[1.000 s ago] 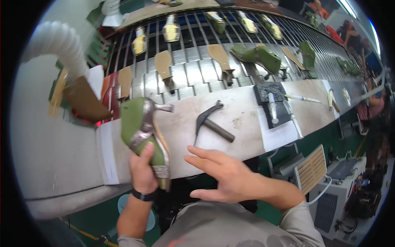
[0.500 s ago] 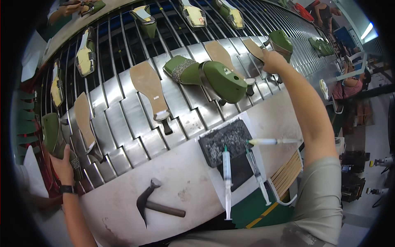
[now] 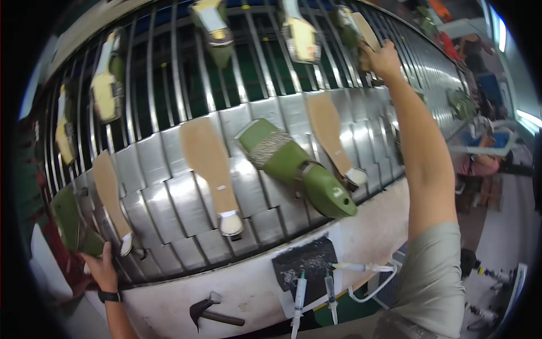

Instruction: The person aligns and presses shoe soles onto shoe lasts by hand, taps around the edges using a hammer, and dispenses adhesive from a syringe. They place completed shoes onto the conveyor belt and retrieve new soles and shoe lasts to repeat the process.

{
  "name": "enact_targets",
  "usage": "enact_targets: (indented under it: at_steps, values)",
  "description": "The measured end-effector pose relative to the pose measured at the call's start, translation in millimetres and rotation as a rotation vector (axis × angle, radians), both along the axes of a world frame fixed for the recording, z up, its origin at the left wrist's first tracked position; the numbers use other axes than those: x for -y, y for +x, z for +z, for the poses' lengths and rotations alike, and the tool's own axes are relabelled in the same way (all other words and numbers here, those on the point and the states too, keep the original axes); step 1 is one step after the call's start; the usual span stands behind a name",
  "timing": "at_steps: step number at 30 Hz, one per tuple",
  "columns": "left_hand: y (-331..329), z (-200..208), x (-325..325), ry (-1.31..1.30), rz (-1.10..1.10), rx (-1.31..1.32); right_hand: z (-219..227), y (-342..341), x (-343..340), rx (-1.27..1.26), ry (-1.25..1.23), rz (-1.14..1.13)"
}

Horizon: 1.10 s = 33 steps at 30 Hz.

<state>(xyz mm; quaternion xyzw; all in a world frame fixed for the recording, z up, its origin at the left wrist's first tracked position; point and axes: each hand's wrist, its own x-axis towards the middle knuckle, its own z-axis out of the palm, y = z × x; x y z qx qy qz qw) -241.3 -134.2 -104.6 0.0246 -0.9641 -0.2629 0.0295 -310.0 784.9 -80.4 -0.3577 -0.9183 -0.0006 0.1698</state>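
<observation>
At the lower left, my left hand (image 3: 104,271), with a dark band at its wrist, closes around the near end of a green shoe last (image 3: 70,223); part of that end is hidden behind the fingers. My right arm reaches far out to the upper right. There my right hand (image 3: 385,61) grips a tan shoe sole (image 3: 366,33), with its fingers blurred and partly hidden. Between the hands, a green last with a glittery strap (image 3: 296,169) lies tilted on the metal slats. Tan soles with heels (image 3: 206,158) lie to its left and right.
Lasts with yellowish undersides (image 3: 107,93) sit along the far bars of the conveyor (image 3: 164,198). On the pale near ledge (image 3: 152,305) lie a hammer (image 3: 214,313), a black pad (image 3: 287,265) and several syringes (image 3: 299,299). Other people are at the far right.
My right hand has moved farther away, up onto the far bars, with a tan sole. My left hand stays at the green last. The view has shifted, so the ledge sits lower.
</observation>
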Motion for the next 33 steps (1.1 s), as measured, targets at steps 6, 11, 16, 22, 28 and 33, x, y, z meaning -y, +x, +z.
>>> enact_targets:
  at_steps: [6,11,16,22,28,33]
  values:
    - [-22,-5,-55,-0.041,-0.114,0.052,-65,10,-84,0.169,0.250,0.010]
    - [-10,31,-75,0.040,0.013,0.038,-44,9,-53,0.284,0.143,-0.034]
    - [-13,20,-65,0.058,-0.014,0.029,5,105,-10,0.289,0.174,-0.061]
    - [16,28,-58,0.110,-0.147,-0.279,110,198,82,-0.167,0.168,0.040]
    - [167,77,-51,0.274,-0.581,-0.567,200,321,331,-0.519,-1.044,0.383]
    - [267,76,-32,-0.027,-0.862,-1.047,142,400,580,-0.432,-1.823,0.537]
